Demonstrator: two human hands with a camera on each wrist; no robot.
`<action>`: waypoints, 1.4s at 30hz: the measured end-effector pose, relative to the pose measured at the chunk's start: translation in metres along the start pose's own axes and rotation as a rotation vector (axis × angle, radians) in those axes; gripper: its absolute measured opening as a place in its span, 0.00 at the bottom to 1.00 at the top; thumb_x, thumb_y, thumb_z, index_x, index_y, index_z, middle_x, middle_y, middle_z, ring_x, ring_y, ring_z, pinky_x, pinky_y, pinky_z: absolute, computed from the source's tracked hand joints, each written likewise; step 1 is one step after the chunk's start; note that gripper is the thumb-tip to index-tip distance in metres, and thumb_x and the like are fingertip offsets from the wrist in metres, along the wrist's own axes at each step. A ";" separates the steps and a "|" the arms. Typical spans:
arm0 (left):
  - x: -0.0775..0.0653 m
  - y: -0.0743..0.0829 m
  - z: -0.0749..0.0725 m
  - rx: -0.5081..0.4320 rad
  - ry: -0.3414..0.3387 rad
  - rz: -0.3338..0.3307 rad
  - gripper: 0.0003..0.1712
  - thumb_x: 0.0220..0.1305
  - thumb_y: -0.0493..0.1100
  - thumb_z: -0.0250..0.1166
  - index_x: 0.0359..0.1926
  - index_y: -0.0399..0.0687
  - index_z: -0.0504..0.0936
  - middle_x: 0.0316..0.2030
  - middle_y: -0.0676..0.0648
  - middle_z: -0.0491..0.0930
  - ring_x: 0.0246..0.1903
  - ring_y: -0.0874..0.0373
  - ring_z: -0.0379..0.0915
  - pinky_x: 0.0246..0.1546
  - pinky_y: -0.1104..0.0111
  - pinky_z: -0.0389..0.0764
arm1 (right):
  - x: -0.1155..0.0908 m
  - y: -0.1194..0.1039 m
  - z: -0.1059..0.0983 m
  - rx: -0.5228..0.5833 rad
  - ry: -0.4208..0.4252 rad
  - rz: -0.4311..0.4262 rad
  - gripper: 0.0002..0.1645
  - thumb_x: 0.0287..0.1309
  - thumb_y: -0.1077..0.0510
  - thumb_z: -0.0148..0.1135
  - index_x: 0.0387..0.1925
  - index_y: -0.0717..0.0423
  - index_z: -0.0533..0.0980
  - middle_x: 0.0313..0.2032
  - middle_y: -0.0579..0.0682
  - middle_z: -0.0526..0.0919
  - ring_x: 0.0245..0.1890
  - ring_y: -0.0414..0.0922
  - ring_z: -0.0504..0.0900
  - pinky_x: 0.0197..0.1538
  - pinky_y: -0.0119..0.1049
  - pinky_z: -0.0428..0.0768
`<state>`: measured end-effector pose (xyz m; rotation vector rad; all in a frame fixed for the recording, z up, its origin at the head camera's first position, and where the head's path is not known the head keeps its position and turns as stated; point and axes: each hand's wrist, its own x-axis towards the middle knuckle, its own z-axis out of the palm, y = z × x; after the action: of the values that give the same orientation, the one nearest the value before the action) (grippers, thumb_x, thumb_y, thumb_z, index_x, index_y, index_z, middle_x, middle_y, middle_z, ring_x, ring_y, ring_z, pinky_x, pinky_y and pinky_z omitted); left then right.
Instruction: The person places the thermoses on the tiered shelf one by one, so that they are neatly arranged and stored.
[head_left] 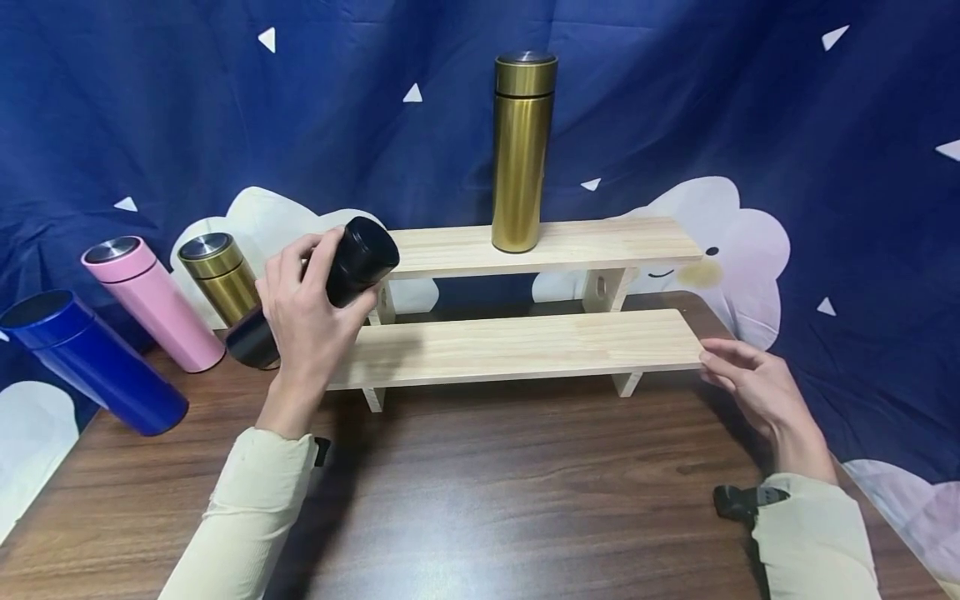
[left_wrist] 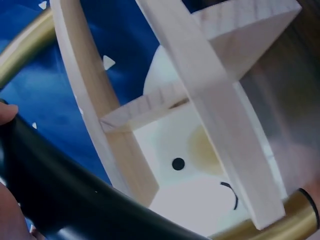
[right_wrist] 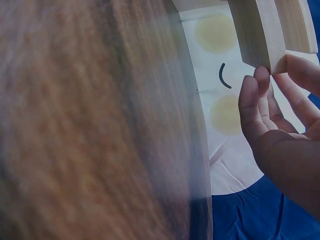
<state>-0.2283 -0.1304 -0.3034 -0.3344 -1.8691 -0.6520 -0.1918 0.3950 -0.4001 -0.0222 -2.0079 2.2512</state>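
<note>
In the head view my left hand grips a black thermos bottle, tilted above the table near the left end of a two-tier wooden shelf. The same bottle crosses the lower left of the left wrist view, with fingertips on it. My right hand pinches the right end of the lower board between thumb and fingers; the right wrist view shows this grip on the board's end up close. A tall gold thermos bottle stands upright on the upper board.
Left of the shelf stand a blue bottle, a pink bottle and a shorter-looking gold bottle, partly hidden by the black one. A brown wooden table lies beneath. Behind hangs a blue curtain with white clouds.
</note>
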 end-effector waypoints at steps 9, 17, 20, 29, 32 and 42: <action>0.007 0.014 0.010 -0.037 -0.037 0.014 0.35 0.46 0.43 0.77 0.59 0.52 0.82 0.52 0.40 0.79 0.51 0.38 0.70 0.49 0.43 0.64 | 0.001 0.000 0.001 -0.004 -0.007 0.000 0.11 0.62 0.69 0.67 0.40 0.51 0.86 0.36 0.43 0.86 0.35 0.35 0.85 0.42 0.26 0.82; 0.013 0.024 0.020 -0.051 -0.047 0.039 0.35 0.46 0.43 0.76 0.60 0.53 0.82 0.52 0.41 0.80 0.53 0.40 0.71 0.50 0.44 0.65 | 0.001 0.001 0.002 -0.014 -0.003 0.003 0.11 0.62 0.68 0.67 0.41 0.50 0.86 0.37 0.42 0.86 0.35 0.35 0.85 0.42 0.26 0.82; 0.015 0.027 0.023 -0.056 -0.037 0.038 0.34 0.46 0.43 0.76 0.59 0.53 0.83 0.51 0.41 0.80 0.52 0.40 0.72 0.51 0.44 0.65 | 0.001 0.003 0.003 -0.009 -0.010 0.001 0.11 0.62 0.69 0.66 0.41 0.50 0.86 0.36 0.42 0.86 0.35 0.35 0.85 0.43 0.26 0.82; 0.028 0.036 0.029 -0.090 -0.086 0.006 0.37 0.46 0.49 0.77 0.61 0.51 0.81 0.52 0.41 0.80 0.52 0.43 0.72 0.51 0.47 0.68 | -0.001 0.003 0.002 -0.009 0.007 -0.002 0.11 0.62 0.69 0.67 0.40 0.50 0.86 0.36 0.42 0.86 0.35 0.35 0.85 0.43 0.26 0.82; 0.033 0.038 0.032 -0.134 -0.087 -0.035 0.38 0.44 0.48 0.78 0.61 0.52 0.82 0.52 0.43 0.81 0.52 0.45 0.73 0.50 0.49 0.71 | -0.001 0.002 0.002 0.001 0.007 0.001 0.11 0.62 0.69 0.67 0.40 0.51 0.86 0.36 0.43 0.86 0.35 0.36 0.85 0.43 0.27 0.82; 0.044 0.044 0.036 -0.207 -0.132 -0.110 0.38 0.43 0.51 0.80 0.60 0.53 0.84 0.50 0.45 0.84 0.51 0.50 0.78 0.45 0.52 0.76 | 0.001 0.002 -0.001 -0.011 0.006 -0.005 0.11 0.62 0.69 0.67 0.41 0.51 0.86 0.36 0.43 0.86 0.35 0.36 0.85 0.42 0.27 0.82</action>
<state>-0.2503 -0.0767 -0.2607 -0.4186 -1.9597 -0.9212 -0.1930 0.3957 -0.4026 -0.0243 -2.0148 2.2349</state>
